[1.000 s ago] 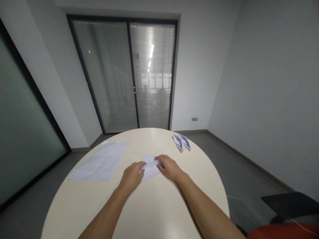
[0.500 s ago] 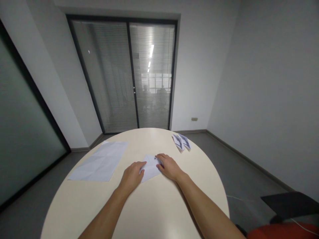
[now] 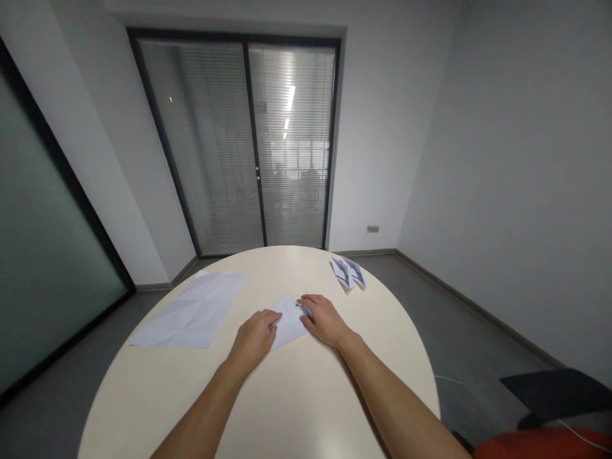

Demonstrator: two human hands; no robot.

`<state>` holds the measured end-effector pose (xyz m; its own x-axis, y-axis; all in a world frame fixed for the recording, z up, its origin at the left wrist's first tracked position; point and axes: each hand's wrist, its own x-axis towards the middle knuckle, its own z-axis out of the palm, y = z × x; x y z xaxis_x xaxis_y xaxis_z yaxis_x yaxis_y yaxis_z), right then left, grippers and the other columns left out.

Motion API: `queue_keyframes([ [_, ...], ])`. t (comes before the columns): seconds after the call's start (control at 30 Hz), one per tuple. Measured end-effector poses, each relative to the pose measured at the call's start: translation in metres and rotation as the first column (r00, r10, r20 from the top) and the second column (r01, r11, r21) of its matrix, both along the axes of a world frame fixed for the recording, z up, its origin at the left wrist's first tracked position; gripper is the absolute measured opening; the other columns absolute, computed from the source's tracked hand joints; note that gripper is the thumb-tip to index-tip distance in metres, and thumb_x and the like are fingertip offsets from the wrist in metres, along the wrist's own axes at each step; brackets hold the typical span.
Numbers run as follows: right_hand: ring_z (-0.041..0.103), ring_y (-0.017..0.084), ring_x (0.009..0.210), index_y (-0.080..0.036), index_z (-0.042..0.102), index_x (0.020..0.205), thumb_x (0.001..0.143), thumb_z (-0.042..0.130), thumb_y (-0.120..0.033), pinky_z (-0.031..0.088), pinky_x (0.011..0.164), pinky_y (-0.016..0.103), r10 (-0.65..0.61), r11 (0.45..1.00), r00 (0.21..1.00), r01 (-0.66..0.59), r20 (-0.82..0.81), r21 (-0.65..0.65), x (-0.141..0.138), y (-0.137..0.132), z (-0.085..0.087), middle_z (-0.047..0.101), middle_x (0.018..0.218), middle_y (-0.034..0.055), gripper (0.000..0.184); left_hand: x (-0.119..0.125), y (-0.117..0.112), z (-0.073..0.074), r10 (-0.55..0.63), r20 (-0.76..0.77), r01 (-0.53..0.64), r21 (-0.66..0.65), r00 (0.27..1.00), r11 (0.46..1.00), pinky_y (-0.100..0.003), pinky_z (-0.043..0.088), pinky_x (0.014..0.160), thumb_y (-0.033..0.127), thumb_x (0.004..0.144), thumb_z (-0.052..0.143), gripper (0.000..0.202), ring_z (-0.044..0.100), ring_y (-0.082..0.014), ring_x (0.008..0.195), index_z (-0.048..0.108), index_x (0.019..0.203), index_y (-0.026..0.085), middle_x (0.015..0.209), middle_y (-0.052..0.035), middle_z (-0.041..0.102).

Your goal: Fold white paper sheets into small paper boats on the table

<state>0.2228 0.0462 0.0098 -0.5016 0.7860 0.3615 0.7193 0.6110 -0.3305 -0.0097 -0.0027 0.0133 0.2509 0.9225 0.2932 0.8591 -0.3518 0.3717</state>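
Observation:
A small folded sheet of white paper lies on the table between my hands. My left hand has its thumb and fingers closed on the paper's left edge. At the opposite edge, my right hand grips the paper, its thumb low and its fingers curled over the upper corner. Creases show on the middle of the paper, while its side edges are hidden beneath my fingers.
The round cream table carries a large creased white sheet at left and two folded paper pieces near the far right edge. A red chair seat with a black part stands at lower right.

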Motion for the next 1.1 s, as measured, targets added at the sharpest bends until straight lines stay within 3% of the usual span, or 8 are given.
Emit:
queue_keyframes([
  [0.2, 0.058, 0.025, 0.114, -0.019, 0.068, 0.125, 0.095, 0.054, -0.021, 0.04, 0.104, 0.038, -0.031, 1.0, 0.999, 0.031, 0.021, 0.001, -0.002, -0.004, 0.009, 0.069, 0.119, 0.0111, 0.033, 0.0, -0.002, 0.003, 0.002, -0.004, -0.002, -0.001, 1.0, 1.0, -0.032, 0.045, 0.103, 0.012, 0.091, 0.054, 0.037, 0.062, -0.0205, 0.117, 0.069, 0.123, 0.022, 0.124, -0.0059, 0.07],
  [0.37, 0.062, 0.024, 0.107, -0.021, 0.073, 0.116, 0.096, 0.05, -0.02, 0.043, 0.095, 0.034, -0.104, 0.994, 0.994, 0.104, 0.039, -0.017, -0.001, -0.003, 0.011, 0.072, 0.111, 0.0094, 0.03, 0.0, -0.002, 0.002, 0.069, -0.019, -0.069, -0.013, 0.997, 0.998, -0.033, 0.044, 0.104, 0.014, 0.093, 0.053, 0.038, 0.061, -0.0212, 0.119, 0.065, 0.128, 0.021, 0.128, -0.0069, 0.069],
  [0.87, 0.062, 0.022, 0.109, -0.023, 0.073, 0.116, 0.094, 0.048, -0.014, 0.042, 0.092, 0.03, -0.205, 0.972, 0.973, 0.215, 0.102, -0.096, -0.003, -0.002, 0.01, 0.072, 0.111, 0.0088, 0.034, 0.003, 0.001, 0.0, 0.185, -0.098, -0.188, -0.017, 0.978, 0.982, -0.033, 0.046, 0.096, 0.016, 0.093, 0.054, 0.032, 0.065, -0.0226, 0.11, 0.067, 0.122, 0.02, 0.119, -0.0075, 0.073],
  [1.0, 0.061, 0.023, 0.11, -0.023, 0.073, 0.116, 0.094, 0.048, -0.014, 0.042, 0.093, 0.031, -0.213, 0.969, 0.971, 0.224, 0.105, -0.108, -0.002, -0.002, 0.009, 0.071, 0.112, 0.0096, 0.034, 0.002, 0.001, 0.001, 0.159, -0.126, -0.155, 0.047, 0.979, 0.987, -0.038, 0.047, 0.098, 0.011, 0.09, 0.054, 0.037, 0.062, -0.0249, 0.111, 0.068, 0.123, 0.02, 0.119, -0.0089, 0.071],
  [1.1, 0.06, 0.023, 0.111, -0.023, 0.073, 0.116, 0.094, 0.048, -0.014, 0.042, 0.094, 0.031, -0.207, 0.97, 0.974, 0.217, 0.094, -0.109, -0.003, -0.002, 0.009, 0.071, 0.111, 0.0098, 0.034, 0.0, 0.002, -0.001, 0.032, -0.134, -0.019, 0.095, 0.99, 0.995, -0.04, 0.043, 0.107, 0.001, 0.086, 0.05, 0.051, 0.057, -0.0236, 0.123, 0.068, 0.127, 0.025, 0.132, -0.0067, 0.066],
])
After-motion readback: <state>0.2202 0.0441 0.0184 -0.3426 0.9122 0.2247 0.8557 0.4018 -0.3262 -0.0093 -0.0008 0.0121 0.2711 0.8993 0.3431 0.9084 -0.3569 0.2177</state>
